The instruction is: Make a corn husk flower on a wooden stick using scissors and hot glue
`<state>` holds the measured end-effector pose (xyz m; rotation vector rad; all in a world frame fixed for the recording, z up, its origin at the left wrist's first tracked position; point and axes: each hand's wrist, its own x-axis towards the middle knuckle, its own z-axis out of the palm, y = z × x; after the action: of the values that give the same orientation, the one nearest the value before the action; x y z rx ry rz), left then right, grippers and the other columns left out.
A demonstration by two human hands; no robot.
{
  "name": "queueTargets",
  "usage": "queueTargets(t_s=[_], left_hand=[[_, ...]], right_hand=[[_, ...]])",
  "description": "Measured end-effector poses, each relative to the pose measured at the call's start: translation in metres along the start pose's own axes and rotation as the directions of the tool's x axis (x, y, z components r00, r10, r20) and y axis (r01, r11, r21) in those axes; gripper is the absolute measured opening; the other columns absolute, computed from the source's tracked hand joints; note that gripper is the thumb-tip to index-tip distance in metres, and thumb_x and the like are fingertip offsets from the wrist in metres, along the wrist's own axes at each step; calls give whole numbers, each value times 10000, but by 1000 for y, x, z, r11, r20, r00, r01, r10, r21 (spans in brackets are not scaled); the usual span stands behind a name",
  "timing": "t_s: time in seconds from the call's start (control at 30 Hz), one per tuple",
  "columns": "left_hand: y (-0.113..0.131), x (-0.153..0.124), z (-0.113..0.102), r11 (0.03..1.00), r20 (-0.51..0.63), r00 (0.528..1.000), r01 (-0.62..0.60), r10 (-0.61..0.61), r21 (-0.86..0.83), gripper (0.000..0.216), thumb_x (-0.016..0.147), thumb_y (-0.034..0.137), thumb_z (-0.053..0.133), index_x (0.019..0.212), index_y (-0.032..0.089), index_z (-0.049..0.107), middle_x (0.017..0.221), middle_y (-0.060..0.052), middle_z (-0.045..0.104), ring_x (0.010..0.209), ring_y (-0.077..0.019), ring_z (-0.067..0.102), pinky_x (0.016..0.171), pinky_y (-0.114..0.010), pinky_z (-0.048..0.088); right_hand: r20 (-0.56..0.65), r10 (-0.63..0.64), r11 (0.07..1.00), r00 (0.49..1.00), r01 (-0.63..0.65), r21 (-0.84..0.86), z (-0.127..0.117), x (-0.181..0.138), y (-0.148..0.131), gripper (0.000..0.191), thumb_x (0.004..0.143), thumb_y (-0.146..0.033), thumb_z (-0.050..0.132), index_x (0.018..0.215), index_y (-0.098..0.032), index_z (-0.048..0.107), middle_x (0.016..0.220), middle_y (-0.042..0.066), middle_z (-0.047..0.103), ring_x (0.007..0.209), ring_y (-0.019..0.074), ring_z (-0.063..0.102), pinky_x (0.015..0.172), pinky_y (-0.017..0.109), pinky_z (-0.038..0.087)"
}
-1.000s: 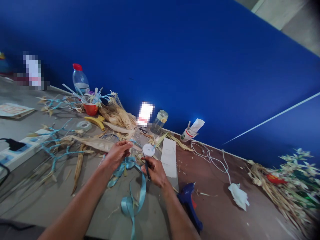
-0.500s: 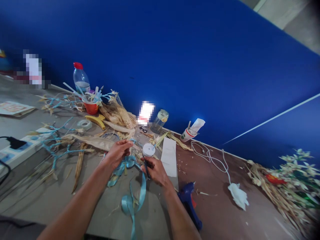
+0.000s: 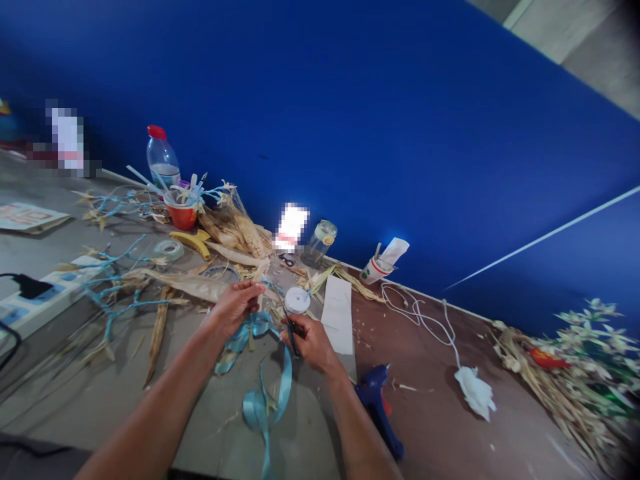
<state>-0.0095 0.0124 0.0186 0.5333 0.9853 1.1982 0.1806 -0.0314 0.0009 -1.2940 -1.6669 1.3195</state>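
Observation:
My left hand (image 3: 234,306) is closed, pinching the upper end of a light blue ribbon (image 3: 263,390) near some dried husk pieces. The ribbon loops down over the table toward me. My right hand (image 3: 311,342) is closed round dark-handled scissors (image 3: 290,331), their blades pointing up toward the ribbon between my hands. A white spool (image 3: 297,300) lies just beyond my right hand.
A blue glue gun (image 3: 380,410) lies right of my right forearm, with a white paper strip (image 3: 339,313) above it. Dried corn husks (image 3: 234,230), an orange cup (image 3: 181,215), a water bottle (image 3: 162,159), a tape roll (image 3: 169,250), a glass jar (image 3: 320,243) and a white cable (image 3: 423,317) crowd the table by the blue wall.
Both hands stay almost in place on the ribbon and scissors; the view has shifted very slightly.

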Motion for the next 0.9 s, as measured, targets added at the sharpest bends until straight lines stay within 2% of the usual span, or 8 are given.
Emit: queueTargets(t_s=[0.23,0.4,0.5,0.6,0.7,0.9], left_hand=[[2,0,1,1000,-26,999,18,-19,-17,271,496,244,797,615,133,581,460,72,480,357,-35,398,366,-166,341],[0,2,-2,1000,-1,1000,-4,4,-15,288,499,259,815,621,129,588,455,80,456,362,-30,387,371,-163,333],[0,1,-1,1000,14,1000,-23,23,-17,303,485,271,830,607,126,594,451,82,440,369,-25,367,369,-157,322],[2,-1,2,997,21,998,-60,61,-44,318,476,278,844,582,127,585,460,85,432,383,-12,336,384,-149,331],[3,-5,7,994,32,997,-72,75,-76,334,482,282,847,563,134,559,453,91,409,392,-12,324,408,-152,347],[-2,-8,13,990,1,995,-103,103,-92,355,463,275,849,586,142,544,521,71,491,431,-29,396,455,-174,378]], right_hand=[[2,-5,1000,1000,5,-16,-1,0,-2,242,722,-289,655,922,-155,671,646,-25,566,558,94,477,530,198,376],[-11,-11,996,1000,10,-88,-2,0,-4,217,718,-295,651,878,-154,688,619,-26,571,547,100,484,530,203,388],[-70,9,998,998,-13,-55,-1,3,-3,260,713,-308,639,912,-148,688,650,-10,612,557,112,511,525,209,407],[-179,45,996,983,-57,-63,1,6,-2,341,711,-325,630,989,-132,671,626,-4,622,526,120,514,501,218,409],[-240,37,974,970,-89,-210,3,4,-6,411,723,-330,630,1092,-147,635,642,10,652,561,149,563,538,238,433],[-111,35,817,993,-92,-569,7,-6,-23,476,745,-212,568,1219,-176,564,998,106,702,874,235,645,748,294,449]])
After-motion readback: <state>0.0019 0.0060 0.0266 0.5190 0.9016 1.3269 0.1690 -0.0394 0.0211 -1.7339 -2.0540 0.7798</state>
